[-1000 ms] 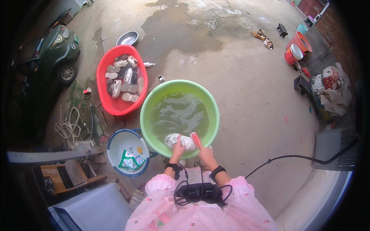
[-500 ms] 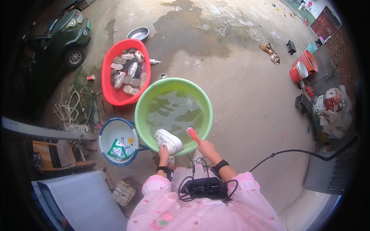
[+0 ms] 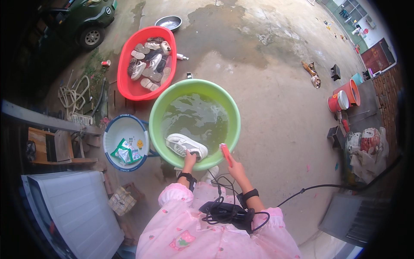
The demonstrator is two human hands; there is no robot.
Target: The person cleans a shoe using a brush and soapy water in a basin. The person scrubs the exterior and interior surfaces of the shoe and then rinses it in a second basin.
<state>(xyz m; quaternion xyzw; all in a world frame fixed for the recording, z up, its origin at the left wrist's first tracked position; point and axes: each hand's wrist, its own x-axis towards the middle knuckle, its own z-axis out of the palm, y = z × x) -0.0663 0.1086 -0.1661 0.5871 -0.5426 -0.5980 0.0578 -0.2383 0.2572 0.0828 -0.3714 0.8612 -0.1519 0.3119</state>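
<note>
My left hand (image 3: 190, 160) grips a white sneaker (image 3: 183, 143) by its heel end, over the near side of a green basin (image 3: 234, 121). The shoe lies on its side, with its opening toward my hand. Cloudy water (image 3: 196, 114) fills the lower part of the basin. In my right hand (image 3: 235, 166) is a red scrubbing brush (image 3: 225, 151), held up at the basin's near right rim, apart from the shoe. Its pale bristles point to the upper left.
A red tub (image 3: 122, 73) of several shoes stands beyond the basin to the left. Nearer is a white, blue-rimmed basin (image 3: 107, 149) holding a green-and-white packet (image 3: 126, 152). A metal bowl (image 3: 168, 22) sits far off. A black cable (image 3: 327, 186) runs to the right.
The sneaker has turned, so its opening and side now show, and it lies flatter. The brush has moved slightly right, away from it. My view has shifted a little.
</note>
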